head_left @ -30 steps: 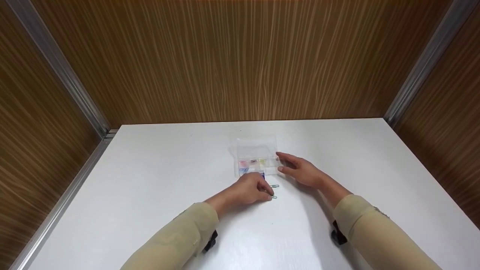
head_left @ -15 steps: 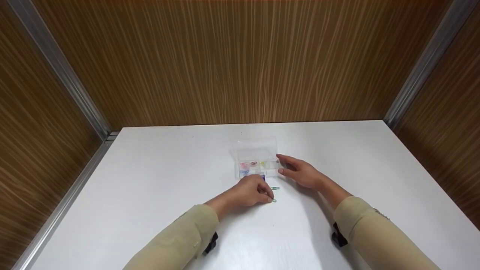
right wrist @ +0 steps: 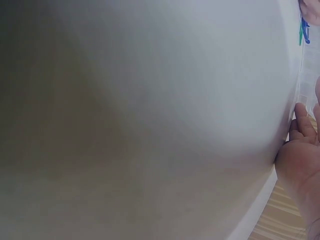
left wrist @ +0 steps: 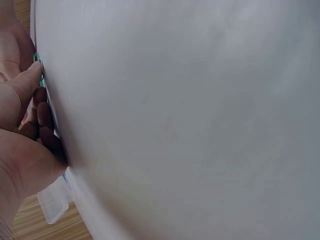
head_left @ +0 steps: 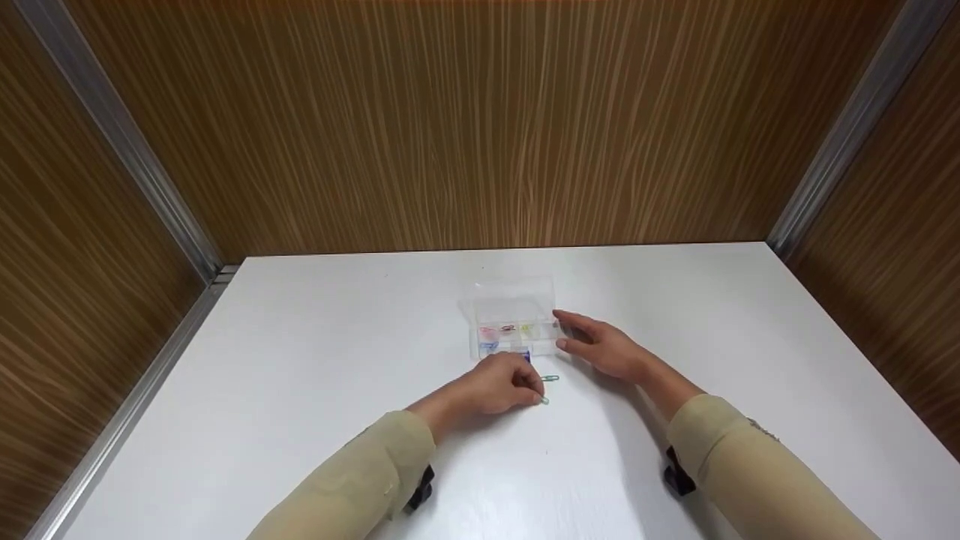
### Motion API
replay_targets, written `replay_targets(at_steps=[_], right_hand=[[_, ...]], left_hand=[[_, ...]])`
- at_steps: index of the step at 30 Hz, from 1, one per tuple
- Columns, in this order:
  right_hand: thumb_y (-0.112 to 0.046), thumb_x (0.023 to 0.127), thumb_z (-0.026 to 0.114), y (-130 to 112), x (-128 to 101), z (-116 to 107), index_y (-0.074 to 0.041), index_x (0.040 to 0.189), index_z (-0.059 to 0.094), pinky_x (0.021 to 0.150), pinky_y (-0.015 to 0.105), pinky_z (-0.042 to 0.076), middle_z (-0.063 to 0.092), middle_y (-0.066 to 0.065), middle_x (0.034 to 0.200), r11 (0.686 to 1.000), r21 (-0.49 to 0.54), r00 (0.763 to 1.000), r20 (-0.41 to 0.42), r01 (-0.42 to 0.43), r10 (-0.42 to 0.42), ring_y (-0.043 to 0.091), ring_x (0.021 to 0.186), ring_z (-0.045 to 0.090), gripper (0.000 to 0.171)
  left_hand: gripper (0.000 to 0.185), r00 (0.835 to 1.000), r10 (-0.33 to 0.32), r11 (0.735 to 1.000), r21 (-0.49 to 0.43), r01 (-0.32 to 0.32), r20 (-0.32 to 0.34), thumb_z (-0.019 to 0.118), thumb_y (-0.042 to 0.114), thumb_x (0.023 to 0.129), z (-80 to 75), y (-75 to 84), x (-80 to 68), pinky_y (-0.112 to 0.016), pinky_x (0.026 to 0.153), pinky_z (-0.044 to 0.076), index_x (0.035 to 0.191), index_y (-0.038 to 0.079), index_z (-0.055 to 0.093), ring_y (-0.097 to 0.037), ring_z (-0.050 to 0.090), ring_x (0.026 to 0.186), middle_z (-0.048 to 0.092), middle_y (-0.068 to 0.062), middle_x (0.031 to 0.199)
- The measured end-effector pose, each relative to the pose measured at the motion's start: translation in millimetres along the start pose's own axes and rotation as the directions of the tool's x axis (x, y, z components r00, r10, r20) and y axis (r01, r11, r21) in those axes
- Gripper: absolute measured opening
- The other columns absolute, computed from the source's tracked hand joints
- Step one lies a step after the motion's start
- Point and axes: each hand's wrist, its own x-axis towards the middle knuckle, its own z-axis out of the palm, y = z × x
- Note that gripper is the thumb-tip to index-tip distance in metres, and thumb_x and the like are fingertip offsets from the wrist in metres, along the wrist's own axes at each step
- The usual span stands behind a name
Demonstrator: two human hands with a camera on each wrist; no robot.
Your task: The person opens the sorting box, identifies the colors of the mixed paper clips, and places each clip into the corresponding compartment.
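Fingertips of the left hand (head_left: 499, 386) pinch a green paper clip (head_left: 544, 400) against the white table (head_left: 300, 375), just in front of the clear compartment box (head_left: 515, 326). A second green clip (head_left: 550, 378) lies beside it. The right hand (head_left: 604, 346), fingers relaxed and extended, touches the box's right end.

counter (right wrist: 150, 115): white, fills nearly my whole view
my right hand (right wrist: 302, 160): at the right edge, fingers resting against the clear box
clear box (right wrist: 303, 85): only a thin strip showing
clips (right wrist: 303, 31): blue and green, top right corner
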Motion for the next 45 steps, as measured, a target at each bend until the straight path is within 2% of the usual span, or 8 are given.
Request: replay_targets(at_steps=[7,14,18,23,28,33,40,45], right_hand=[[-0.039,0.107,0.064,1.4,-0.8,-0.1,-0.023,0.165,0.041,0.127,0.057,0.015,0.033,0.009,0.171,1.000,-0.004,1.000,-0.002,-0.028,0.028,0.034,0.159,0.022,0.064],[-0.035,0.107,0.066,1.1,-0.1,-1.9,-0.020,0.164,0.042,0.127,0.053,0.018,0.036,0.011,0.169,1.000,0.023,1.000,-0.004,-0.010,0.010,0.033,0.158,0.026,0.064],[-0.035,0.107,0.066,-0.3,0.7,-3.8,-0.021,0.164,0.042,0.127,0.055,0.017,0.037,0.011,0.169,1.000,0.015,1.000,-0.007,-0.015,0.016,0.033,0.158,0.025,0.064],[-0.039,0.107,0.065,0.5,2.1,-4.9,-0.024,0.165,0.041,0.127,0.056,0.015,0.036,0.009,0.170,0.999,-0.004,0.999,-0.001,-0.036,0.036,0.033,0.159,0.024,0.065],[-0.045,0.106,0.064,1.4,2.9,-2.7,-0.029,0.166,0.038,0.127,0.057,0.014,0.033,0.005,0.172,0.997,-0.001,0.997,0.012,-0.073,0.073,0.031,0.160,0.022,0.067],[-0.047,0.106,0.064,0.7,2.1,0.3,-0.031,0.166,0.037,0.127,0.057,0.013,0.031,0.002,0.172,0.996,0.012,0.996,0.019,-0.092,0.092,0.030,0.161,0.019,0.068],[-0.044,0.106,0.065,0.0,1.2,1.4,-0.030,0.166,0.039,0.127,0.056,0.015,0.032,0.003,0.172,0.996,0.008,0.996,0.008,-0.089,0.089,0.030,0.160,0.021,0.067],[-0.044,0.105,0.066,0.8,2.0,0.8,-0.029,0.165,0.041,0.127,0.053,0.018,0.034,0.003,0.171,0.996,0.011,0.996,0.001,-0.089,0.089,0.029,0.160,0.024,0.067]], left_hand=[[0.008,1.000,-0.001,0.997,-0.076,0.001,-0.010,0.073,0.007,0.099,-0.5,-2.4,-0.5,-0.023,0.086,0.048,0.099,0.011,0.080,-0.003,0.057,0.088,0.070,0.010,0.089],[0.007,0.998,0.003,0.988,-0.151,-0.013,-0.066,0.074,0.004,0.097,-1.9,-2.4,-0.1,-0.023,0.081,0.047,0.099,0.009,0.080,-0.005,0.058,0.082,0.069,0.008,0.087],[0.009,0.994,0.002,0.986,-0.167,-0.020,-0.108,0.074,0.001,0.097,-7.4,-0.4,0.7,-0.023,0.079,0.048,0.101,0.007,0.080,-0.007,0.059,0.084,0.071,0.007,0.088],[0.009,0.985,-0.007,0.987,-0.162,-0.021,-0.172,0.074,0.004,0.098,-21.1,6.0,3.6,-0.028,0.085,0.049,0.105,0.006,0.080,-0.009,0.061,0.090,0.073,0.006,0.094],[0.011,0.977,-0.036,0.985,-0.171,0.000,-0.210,0.074,0.008,0.100,-35.9,12.7,10.8,-0.033,0.090,0.051,0.110,0.008,0.080,-0.012,0.062,0.095,0.075,0.004,0.102],[0.011,0.963,-0.066,0.984,-0.176,0.019,-0.262,0.074,0.009,0.100,-45.3,13.2,21.4,-0.034,0.094,0.051,0.110,0.011,0.080,-0.014,0.064,0.099,0.075,0.006,0.104],[0.010,0.939,-0.075,0.987,-0.161,0.022,-0.335,0.076,0.009,0.099,-47.9,5.2,37.6,-0.032,0.089,0.051,0.109,0.008,0.079,-0.013,0.064,0.096,0.075,0.005,0.100],[0.012,0.937,-0.081,0.989,-0.146,0.033,-0.339,0.075,0.007,0.099,-45.8,0.6,45.0,-0.035,0.090,0.051,0.110,0.005,0.079,-0.014,0.064,0.096,0.077,0.002,0.101]])
